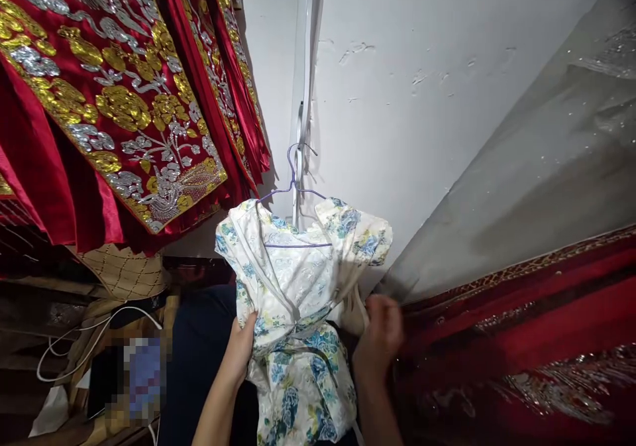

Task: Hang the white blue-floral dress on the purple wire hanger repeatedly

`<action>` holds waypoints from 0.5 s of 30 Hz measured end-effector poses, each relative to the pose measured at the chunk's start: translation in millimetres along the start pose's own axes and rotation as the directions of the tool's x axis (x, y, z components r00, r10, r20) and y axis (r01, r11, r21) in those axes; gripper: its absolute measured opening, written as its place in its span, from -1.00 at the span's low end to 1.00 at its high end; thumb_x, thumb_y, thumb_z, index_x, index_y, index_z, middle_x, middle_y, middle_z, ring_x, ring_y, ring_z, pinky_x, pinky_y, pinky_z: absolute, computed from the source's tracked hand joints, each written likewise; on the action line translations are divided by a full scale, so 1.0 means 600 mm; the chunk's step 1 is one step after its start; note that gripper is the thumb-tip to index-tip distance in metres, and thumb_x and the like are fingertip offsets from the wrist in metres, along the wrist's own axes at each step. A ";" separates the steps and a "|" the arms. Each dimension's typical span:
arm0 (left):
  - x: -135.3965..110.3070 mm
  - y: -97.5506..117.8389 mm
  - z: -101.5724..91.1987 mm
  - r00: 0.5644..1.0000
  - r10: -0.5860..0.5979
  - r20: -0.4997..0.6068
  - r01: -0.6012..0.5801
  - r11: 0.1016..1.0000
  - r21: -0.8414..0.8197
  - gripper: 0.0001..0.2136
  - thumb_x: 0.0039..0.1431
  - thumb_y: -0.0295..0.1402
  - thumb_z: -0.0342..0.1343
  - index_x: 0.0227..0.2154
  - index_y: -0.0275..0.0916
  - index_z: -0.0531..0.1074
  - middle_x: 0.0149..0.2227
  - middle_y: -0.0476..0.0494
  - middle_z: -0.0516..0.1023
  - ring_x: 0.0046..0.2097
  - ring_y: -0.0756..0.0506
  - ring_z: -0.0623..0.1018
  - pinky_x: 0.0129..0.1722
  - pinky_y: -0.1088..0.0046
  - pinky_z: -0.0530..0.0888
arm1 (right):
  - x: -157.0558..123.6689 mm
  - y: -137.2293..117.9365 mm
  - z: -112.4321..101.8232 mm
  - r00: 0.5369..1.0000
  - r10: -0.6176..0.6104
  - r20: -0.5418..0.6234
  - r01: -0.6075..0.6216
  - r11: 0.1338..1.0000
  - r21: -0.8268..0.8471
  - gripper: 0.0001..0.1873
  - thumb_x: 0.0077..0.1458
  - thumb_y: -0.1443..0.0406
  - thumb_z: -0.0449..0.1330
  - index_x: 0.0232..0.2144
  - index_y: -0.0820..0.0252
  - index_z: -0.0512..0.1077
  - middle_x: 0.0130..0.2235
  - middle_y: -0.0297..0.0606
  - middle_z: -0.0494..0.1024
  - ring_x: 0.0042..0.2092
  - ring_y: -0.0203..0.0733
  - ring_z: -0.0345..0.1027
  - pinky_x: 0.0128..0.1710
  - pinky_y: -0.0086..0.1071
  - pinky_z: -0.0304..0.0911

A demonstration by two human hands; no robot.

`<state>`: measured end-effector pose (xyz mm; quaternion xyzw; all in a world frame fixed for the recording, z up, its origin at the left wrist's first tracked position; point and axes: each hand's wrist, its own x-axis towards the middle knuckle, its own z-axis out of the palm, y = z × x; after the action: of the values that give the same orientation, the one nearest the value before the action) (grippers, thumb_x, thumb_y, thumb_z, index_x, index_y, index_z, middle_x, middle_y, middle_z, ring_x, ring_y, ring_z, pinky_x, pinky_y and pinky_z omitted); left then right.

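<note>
A white dress [298,280] with a blue and yellow floral print hangs on a thin purple wire hanger [292,184]. The dress has short sleeves, a crossed front and a gathered waist. My left hand [242,346] holds its left side just above the waist, thumb on the front and the other fingers hidden behind the cloth. To the right of the waist is my right hand [380,330], blurred, with its fingers curled. A pale strip of cloth [354,310] runs beside that hand; whether the fingers grip it is unclear.
A white upright rail [304,55] on the wall carries the hanger's hook. Red garments [124,101] with gold and silver embroidery hang at upper left. More red sequined fabric [521,340] and a sheer cover [536,167] stand right. A white cable [94,336] lies lower left.
</note>
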<state>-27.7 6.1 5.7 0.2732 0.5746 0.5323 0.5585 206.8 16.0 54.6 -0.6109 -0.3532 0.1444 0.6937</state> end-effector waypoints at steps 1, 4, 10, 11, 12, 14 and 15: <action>-0.002 0.000 0.002 1.000 0.007 0.009 -0.007 1.000 0.010 -0.50 0.16 -0.13 0.19 0.15 -0.14 0.37 0.19 -0.28 0.47 0.24 -0.27 0.44 0.22 0.18 0.37 | -0.030 0.006 0.008 0.968 0.078 0.240 -0.081 0.997 0.002 -0.63 0.26 -0.01 0.06 -0.44 0.07 0.39 -0.44 -0.24 0.47 -0.38 -0.07 0.36 -0.39 -0.27 0.27; -0.009 0.000 0.008 0.998 0.059 0.035 -0.060 0.998 0.033 -0.45 0.16 -0.10 0.18 0.17 -0.23 0.36 0.20 -0.34 0.45 0.27 -0.31 0.39 0.27 0.14 0.29 | -0.088 0.006 0.045 0.611 0.240 0.754 -0.247 0.963 -0.107 -0.43 0.29 -0.09 -0.04 -0.59 0.11 0.36 -0.58 -0.25 0.43 -0.49 -0.12 0.35 -0.38 -0.28 0.24; -0.010 -0.011 0.008 0.993 0.113 0.025 -0.115 0.988 0.100 -0.51 0.18 -0.12 0.13 0.11 -0.29 0.40 0.13 -0.33 0.50 0.20 -0.31 0.44 0.24 0.16 0.28 | -0.097 0.001 0.078 0.588 0.299 0.752 -0.283 0.947 -0.155 -0.48 0.22 -0.12 0.05 -0.54 0.12 0.37 -0.57 -0.31 0.39 -0.48 -0.16 0.28 -0.42 -0.33 0.12; -0.008 -0.015 0.008 0.994 0.113 0.013 -0.113 0.987 0.111 -0.52 0.18 -0.14 0.13 0.09 -0.29 0.41 0.11 -0.34 0.51 0.18 -0.31 0.45 0.22 0.16 0.30 | -0.097 0.002 0.077 0.576 0.301 0.760 -0.335 0.935 -0.116 -0.48 0.24 -0.12 0.02 -0.51 0.12 0.38 -0.57 -0.32 0.38 -0.49 -0.17 0.25 -0.43 -0.33 0.12; -0.007 -0.019 0.007 0.994 0.110 0.010 -0.111 0.986 0.121 -0.54 0.18 -0.15 0.12 0.07 -0.30 0.42 0.10 -0.34 0.51 0.16 -0.31 0.46 0.20 0.16 0.31 | -0.098 0.002 0.075 0.566 0.296 0.769 -0.378 0.923 -0.078 -0.47 0.26 -0.12 -0.02 -0.49 0.11 0.38 -0.57 -0.32 0.37 -0.49 -0.18 0.23 -0.42 -0.33 0.13; -0.003 -0.029 0.008 0.994 0.104 0.038 -0.108 0.984 0.140 -0.57 0.18 -0.15 0.12 0.02 -0.33 0.44 0.06 -0.34 0.53 0.10 -0.30 0.50 0.15 0.18 0.35 | -0.099 -0.002 0.074 0.559 0.265 0.786 -0.398 0.917 -0.025 -0.50 0.29 -0.09 -0.04 -0.48 0.10 0.36 -0.56 -0.33 0.37 -0.49 -0.19 0.21 -0.41 -0.33 0.13; -0.002 -0.033 0.008 0.994 0.097 0.054 -0.104 0.984 0.147 -0.58 0.17 -0.14 0.12 -0.01 -0.34 0.45 0.02 -0.34 0.55 0.07 -0.29 0.51 0.11 0.20 0.38 | -0.099 -0.005 0.075 0.560 0.240 0.793 -0.376 0.926 -0.015 -0.52 0.29 -0.06 -0.02 -0.50 0.11 0.33 -0.56 -0.34 0.35 -0.49 -0.20 0.20 -0.41 -0.33 0.12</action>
<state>-17.0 0.8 -11.1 0.3554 0.5853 0.5085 0.5221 133.9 11.3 39.1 -0.4822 -0.4941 0.5420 0.4790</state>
